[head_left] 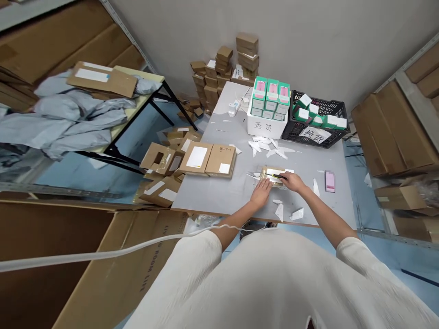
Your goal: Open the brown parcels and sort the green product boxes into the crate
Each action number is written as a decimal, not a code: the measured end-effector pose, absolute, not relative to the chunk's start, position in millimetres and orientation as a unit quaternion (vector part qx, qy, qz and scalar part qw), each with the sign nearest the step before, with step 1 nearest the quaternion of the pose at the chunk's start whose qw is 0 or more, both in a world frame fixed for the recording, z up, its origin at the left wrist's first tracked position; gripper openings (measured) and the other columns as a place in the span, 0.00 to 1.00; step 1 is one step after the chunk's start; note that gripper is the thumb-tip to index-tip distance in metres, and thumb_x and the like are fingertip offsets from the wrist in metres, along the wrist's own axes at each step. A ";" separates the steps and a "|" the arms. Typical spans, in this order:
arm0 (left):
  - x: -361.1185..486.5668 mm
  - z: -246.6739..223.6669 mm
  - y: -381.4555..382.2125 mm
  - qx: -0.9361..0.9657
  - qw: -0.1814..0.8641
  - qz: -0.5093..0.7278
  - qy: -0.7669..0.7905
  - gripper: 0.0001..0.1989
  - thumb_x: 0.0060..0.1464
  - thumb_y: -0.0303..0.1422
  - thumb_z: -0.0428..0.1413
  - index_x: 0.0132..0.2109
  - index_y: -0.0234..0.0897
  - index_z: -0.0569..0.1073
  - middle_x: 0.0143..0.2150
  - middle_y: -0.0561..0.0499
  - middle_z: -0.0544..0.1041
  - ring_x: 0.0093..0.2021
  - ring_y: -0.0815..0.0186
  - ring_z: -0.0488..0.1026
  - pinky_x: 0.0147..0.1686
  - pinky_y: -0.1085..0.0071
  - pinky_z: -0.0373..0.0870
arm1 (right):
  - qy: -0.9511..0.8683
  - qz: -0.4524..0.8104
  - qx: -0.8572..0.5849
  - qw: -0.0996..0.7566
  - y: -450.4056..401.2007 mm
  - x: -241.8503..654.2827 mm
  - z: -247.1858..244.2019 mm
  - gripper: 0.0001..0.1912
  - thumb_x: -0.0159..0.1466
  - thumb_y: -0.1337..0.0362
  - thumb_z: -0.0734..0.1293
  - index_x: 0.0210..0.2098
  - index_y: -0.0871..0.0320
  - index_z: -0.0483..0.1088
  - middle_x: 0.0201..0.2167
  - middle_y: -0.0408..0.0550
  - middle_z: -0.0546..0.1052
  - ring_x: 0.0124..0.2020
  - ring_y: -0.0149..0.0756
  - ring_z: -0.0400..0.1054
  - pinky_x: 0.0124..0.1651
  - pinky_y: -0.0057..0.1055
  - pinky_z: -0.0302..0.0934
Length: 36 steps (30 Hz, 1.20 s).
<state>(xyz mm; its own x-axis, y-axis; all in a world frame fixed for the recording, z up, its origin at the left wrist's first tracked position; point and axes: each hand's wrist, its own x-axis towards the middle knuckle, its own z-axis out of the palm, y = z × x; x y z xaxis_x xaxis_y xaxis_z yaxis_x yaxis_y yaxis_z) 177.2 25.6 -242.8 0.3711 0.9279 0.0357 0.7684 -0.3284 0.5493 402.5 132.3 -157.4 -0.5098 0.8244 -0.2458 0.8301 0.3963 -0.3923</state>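
A small cardboard box [282, 183] with a white label lies on the grey table in front of me. My left hand [261, 193] rests at its near left corner, fingers stretched out and touching it. Closed around the dark handle of a utility knife [274, 175], my right hand [291, 181] is over the box's right side. The knife has a yellow part and points left across the box top. Torn white paper scraps [264, 144] lie behind the box, with further pieces near the table's front edge. To the right is a pink card or packet [329, 181].
A white bin [265, 127] of green-and-pink boxes and a black crate [293, 132] stand at the back. Two flat brown boxes [209, 159] lie on the left of the table [192, 196]. Opened cartons [161, 157] crowd its left side. A white cable [137, 249] crosses before me.
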 end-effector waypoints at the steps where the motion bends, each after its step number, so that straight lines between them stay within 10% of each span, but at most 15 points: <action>1: 176.5 -242.4 25.7 0.797 0.229 0.178 0.529 0.40 0.60 0.27 0.52 0.79 0.33 0.60 0.82 0.35 0.57 0.83 0.49 0.52 0.80 0.47 0.49 | 0.837 -0.227 0.497 0.022 131.7 396.4 -153.5 0.20 0.77 0.57 0.63 0.63 0.50 0.79 0.57 0.53 0.83 0.54 0.48 0.76 0.54 0.36 0.67; 36: 176.0 -253.7 29.7 0.836 0.169 0.116 0.509 0.42 0.60 0.25 0.54 0.79 0.29 0.55 0.83 0.30 0.54 0.84 0.48 0.49 0.80 0.44 0.50 | 0.833 -0.086 0.502 0.215 129.5 353.8 -103.2 0.18 0.80 0.61 0.60 0.62 0.54 0.78 0.56 0.59 0.80 0.56 0.47 0.75 0.53 0.34 0.66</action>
<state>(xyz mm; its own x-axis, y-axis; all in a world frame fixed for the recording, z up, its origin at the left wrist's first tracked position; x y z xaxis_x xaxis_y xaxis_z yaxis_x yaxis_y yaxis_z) 176.0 29.7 -253.7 0.4559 0.8898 0.0220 0.8115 -0.4257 0.4003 353.8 129.5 -103.2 -0.4022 0.7999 -0.4453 0.8741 0.4802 0.0730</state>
